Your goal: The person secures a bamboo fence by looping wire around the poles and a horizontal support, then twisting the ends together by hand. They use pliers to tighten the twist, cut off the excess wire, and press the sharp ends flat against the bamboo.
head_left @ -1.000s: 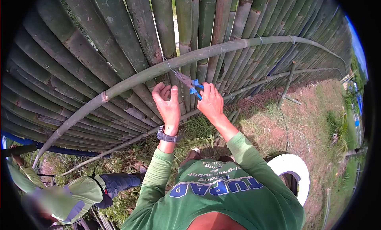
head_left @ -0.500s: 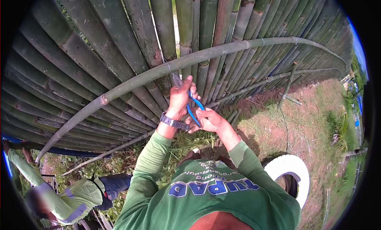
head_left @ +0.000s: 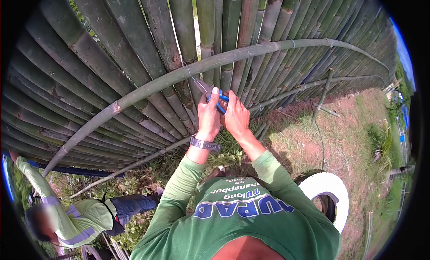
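Both hands are together at a pair of blue-handled pliers [head_left: 221, 108], just below a curved horizontal bamboo pole [head_left: 165, 80]. My left hand [head_left: 208, 119], with a dark watch on its wrist, is closed around the pliers close to their pivot, thumb pointing up. From the other side my right hand [head_left: 236, 118] grips the handles, its fingers partly hidden. The metal jaws reach up and left to a thin wire [head_left: 189, 71] looped around the pole. Behind the pole stands a wall of upright green bamboo poles [head_left: 229, 24].
At lower left, a co-worker [head_left: 87, 217] in a light green top reaches an arm up toward the bamboo. A white-painted tire [head_left: 339, 195] lies on the ground to my right. A lower bamboo rail [head_left: 286, 92] runs along the wall, with a short prop [head_left: 323, 94] leaning there.
My right hand has moved up beside my left, and the blue handles have swung upward. The co-worker's arm is raised higher and more extended.
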`<state>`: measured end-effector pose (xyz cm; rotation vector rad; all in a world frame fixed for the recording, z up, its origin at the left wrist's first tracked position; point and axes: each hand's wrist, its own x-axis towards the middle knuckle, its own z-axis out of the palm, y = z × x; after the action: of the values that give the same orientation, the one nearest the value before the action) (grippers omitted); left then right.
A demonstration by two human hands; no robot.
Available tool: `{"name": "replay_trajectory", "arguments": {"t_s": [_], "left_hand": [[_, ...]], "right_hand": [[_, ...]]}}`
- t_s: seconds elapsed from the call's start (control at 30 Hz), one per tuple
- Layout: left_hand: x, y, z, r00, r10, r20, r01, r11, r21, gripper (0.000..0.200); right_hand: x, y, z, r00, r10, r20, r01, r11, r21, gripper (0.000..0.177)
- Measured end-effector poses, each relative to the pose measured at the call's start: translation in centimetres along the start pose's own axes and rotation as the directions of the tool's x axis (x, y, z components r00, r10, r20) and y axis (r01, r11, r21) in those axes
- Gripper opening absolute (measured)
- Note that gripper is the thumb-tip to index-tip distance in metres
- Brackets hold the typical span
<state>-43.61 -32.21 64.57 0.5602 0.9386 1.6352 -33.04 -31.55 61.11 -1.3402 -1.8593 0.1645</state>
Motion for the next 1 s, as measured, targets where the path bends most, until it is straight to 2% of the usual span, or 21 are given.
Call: {"name": "replay_trajectory", "arguments": {"t_s": [0.1, 0.17, 0.27, 0.3, 0.37, 0.4, 0.43, 0.47, 0.5, 0.53, 0.57, 0.63, 0.67, 0.7, 0.77, 0.8, 0.83, 0.87, 0.9, 0.97, 1.0], "left_hand": [[2.1, 1.1, 1.4, 0.993, -0.076, -0.088, 0.079, 0.996, 0.029, 0.033], [1.9, 1.1, 1.2, 0.984, -0.108, -0.143, 0.118, 0.991, 0.061, 0.028], [3.2, 0.8, 0.3, 0.971, -0.215, 0.103, 0.232, 0.953, -0.194, 0.017], [3.0, 0.8, 0.1, 0.969, -0.221, 0.106, 0.238, 0.952, -0.192, 0.017], [2.9, 1.2, -0.1, 0.975, -0.181, 0.127, 0.196, 0.973, -0.122, 0.018], [2.7, 1.4, -0.3, 0.976, -0.178, 0.124, 0.193, 0.974, -0.121, 0.018], [2.5, 1.7, -0.6, 0.976, -0.183, 0.117, 0.195, 0.975, -0.103, 0.019], [2.4, 1.8, -0.6, 0.977, -0.183, 0.111, 0.193, 0.977, -0.089, 0.022], [2.1, 1.7, -0.6, 0.977, -0.188, 0.105, 0.196, 0.978, -0.074, 0.026], [2.1, 1.5, -0.7, 0.975, -0.188, 0.120, 0.199, 0.975, -0.094, 0.033], [1.9, 1.3, -0.9, 0.975, -0.186, 0.117, 0.197, 0.976, -0.089, 0.033], [1.9, 1.9, -0.6, 0.988, -0.147, 0.051, 0.145, 0.988, 0.046, 0.039], [1.4, 2.1, -1.0, 0.994, -0.106, 0.014, 0.102, 0.982, 0.161, 0.051], [1.2, 2.5, -2.5, 0.995, -0.057, 0.084, 0.019, 0.918, 0.395, 0.068], [-2.1, 4.0, -2.6, 0.976, 0.217, -0.002, -0.164, 0.746, 0.646, 0.073], [-3.8, 5.8, -1.7, 0.876, 0.480, 0.037, -0.311, 0.507, 0.804, 0.072], [-5.1, 7.0, -1.0, 0.712, 0.690, 0.131, -0.372, 0.213, 0.903, 0.070], [-4.0, 8.2, -1.4, 0.543, 0.821, 0.177, -0.424, 0.085, 0.902, 0.067], [-2.0, 10.0, -1.8, 0.351, 0.909, 0.223, -0.443, -0.048, 0.895, 0.064], [2.4, 13.1, -2.5, 0.203, 0.927, 0.316, -0.407, -0.213, 0.888, 0.063], [4.6, 13.9, -3.0, 0.171, 0.904, 0.392, -0.347, -0.317, 0.883, 0.062]], "right_hand": [[-1.4, -2.3, 0.3, 0.984, 0.173, 0.049, -0.172, 0.985, -0.029, 0.052], [-2.2, -1.7, 1.4, 0.992, 0.125, -0.029, -0.126, 0.991, -0.040, 0.057], [-2.4, -1.8, 0.8, 0.991, 0.007, -0.134, -0.026, 0.989, -0.145, 0.071], [-2.7, -2.2, -0.1, 0.991, 0.013, -0.135, -0.033, 0.988, -0.148, 0.071], [-2.4, -3.4, -2.6, 0.975, 0.154, 0.163, -0.178, 0.974, 0.143, 0.078], [-2.2, -3.1, -3.0, 0.947, 0.162, 0.277, -0.221, 0.955, 0.196, 0.072], [-1.7, -2.0, -3.0, 0.946, 0.159, 0.281, -0.220, 0.955, 0.199, 0.072], [-0.5, -0.2, -2.6, 0.788, 0.134, 0.601, -0.505, 0.700, 0.506, 0.061], [0.7, 1.3, -2.3, 0.575, -0.058, 0.816, -0.773, 0.290, 0.565, 0.051], [1.6, 2.4, -1.9, 0.474, -0.164, 0.865, -0.848, 0.182, 0.499, 0.032], [1.5, 3.8, -0.2, 0.420, -0.311, 0.853, -0.902, -0.039, 0.431, 0.022], [1.4, 3.0, -0.2, 0.356, -0.410, 0.840, -0.933, -0.202, 0.296, 0.019], [1.1, 2.8, -0.3, 0.320, -0.391, 0.863, -0.946, -0.170, 0.275, 0.022], [0.8, 2.8, 0.0, 0.316, -0.393, 0.863, -0.948, -0.170, 0.270, 0.022], [0.2, 2.5, 0.8, 0.305, -0.578, 0.757, -0.942, -0.300, 0.150, 0.021], [0.1, 1.5, 0.1, 0.341, -0.576, 0.743, -0.936, -0.282, 0.211, 0.024], [0.0, 1.2, 0.0, 0.357, -0.571, 0.739, -0.928, -0.308, 0.211, 0.031], [-0.3, 0.9, 0.5, 0.412, -0.536, 0.737, -0.908, -0.311, 0.282, 0.032], [-0.7, 0.2, 1.2, 0.464, -0.500, 0.731, -0.884, -0.311, 0.348, 0.033], [-1.0, -2.0, -0.2, 0.509, -0.405, 0.760, -0.845, -0.405, 0.350, 0.033], [-1.4, -2.0, 0.6, 0.526, -0.533, 0.663, -0.823, -0.517, 0.237, 0.034]]}}
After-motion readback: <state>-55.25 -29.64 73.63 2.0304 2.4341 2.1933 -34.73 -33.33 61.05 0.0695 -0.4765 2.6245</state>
